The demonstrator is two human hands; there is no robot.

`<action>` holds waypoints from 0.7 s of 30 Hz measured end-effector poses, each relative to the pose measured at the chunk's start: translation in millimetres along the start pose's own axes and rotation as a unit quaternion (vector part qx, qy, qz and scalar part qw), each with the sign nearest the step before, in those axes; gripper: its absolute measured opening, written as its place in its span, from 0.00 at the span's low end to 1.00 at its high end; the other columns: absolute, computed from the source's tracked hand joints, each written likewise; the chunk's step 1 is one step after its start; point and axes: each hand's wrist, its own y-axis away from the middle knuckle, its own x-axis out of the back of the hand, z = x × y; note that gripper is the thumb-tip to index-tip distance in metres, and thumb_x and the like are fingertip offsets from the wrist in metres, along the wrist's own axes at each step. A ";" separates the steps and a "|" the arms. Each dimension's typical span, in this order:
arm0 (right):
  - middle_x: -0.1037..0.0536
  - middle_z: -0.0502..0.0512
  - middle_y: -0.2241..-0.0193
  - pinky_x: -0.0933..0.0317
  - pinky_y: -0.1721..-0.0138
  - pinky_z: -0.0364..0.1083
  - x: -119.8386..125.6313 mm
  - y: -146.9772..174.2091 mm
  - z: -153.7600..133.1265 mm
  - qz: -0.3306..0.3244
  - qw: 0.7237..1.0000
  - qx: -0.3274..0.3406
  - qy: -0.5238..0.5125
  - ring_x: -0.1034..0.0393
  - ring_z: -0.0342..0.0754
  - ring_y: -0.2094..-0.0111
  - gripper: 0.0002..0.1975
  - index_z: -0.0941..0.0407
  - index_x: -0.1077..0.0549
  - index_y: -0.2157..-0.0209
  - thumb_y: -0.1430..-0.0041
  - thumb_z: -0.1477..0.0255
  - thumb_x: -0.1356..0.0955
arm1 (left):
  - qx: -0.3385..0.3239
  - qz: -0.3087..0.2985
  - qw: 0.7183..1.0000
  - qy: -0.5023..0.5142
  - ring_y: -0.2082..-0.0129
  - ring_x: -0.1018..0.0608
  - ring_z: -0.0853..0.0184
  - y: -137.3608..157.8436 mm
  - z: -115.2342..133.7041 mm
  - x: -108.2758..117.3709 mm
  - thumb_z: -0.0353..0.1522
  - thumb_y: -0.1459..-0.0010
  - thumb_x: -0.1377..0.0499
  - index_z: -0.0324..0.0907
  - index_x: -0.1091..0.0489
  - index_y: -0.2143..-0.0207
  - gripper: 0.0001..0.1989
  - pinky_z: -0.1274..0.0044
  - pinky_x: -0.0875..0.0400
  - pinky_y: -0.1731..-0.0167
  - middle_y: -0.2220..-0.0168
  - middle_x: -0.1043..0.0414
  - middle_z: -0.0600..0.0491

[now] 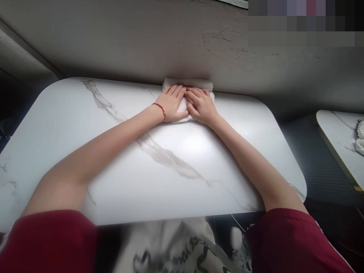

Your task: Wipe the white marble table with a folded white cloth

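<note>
A folded white cloth lies at the far edge of the marble-patterned white table, its back part turned up against the wall. My left hand rests flat on the cloth's left half, fingers stretched out towards the wall, with a red cord bracelet at the wrist. On the right half, my right hand presses down with its fingers slightly bent and thumb apart. The fingertips of both hands meet near the middle of the cloth. Neither hand is wrapped around it.
A grey wall with scuffed, peeling patches runs behind the table. To the right stands another white table with a pale cloth-like thing at the picture's edge. Below the near edge is printed pale fabric.
</note>
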 end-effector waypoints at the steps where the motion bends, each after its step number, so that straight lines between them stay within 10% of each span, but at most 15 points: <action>1: 0.30 0.60 0.37 0.46 0.36 0.60 -0.4 0.3 -0.2 0.002 1.000 0.002 -0.001 0.39 0.60 0.35 0.25 0.54 0.31 0.40 0.32 0.66 0.46 | -0.001 0.002 1.000 -0.002 0.30 0.43 0.47 0.0 -0.5 0.2 0.44 0.39 0.46 0.32 0.46 0.30 0.40 0.60 0.52 0.31 0.30 0.44 0.37; 21: 0.28 0.71 0.40 0.46 0.39 0.57 6.3 12.7 -30.4 0.000 0.999 -0.031 0.044 0.37 0.61 0.39 0.25 0.67 0.30 0.42 0.36 0.76 0.43 | -0.021 0.006 0.998 -0.052 0.31 0.40 0.46 8.8 5.2 -1.1 0.43 0.38 0.49 0.20 0.46 0.33 0.40 0.59 0.51 0.33 0.32 0.43 0.29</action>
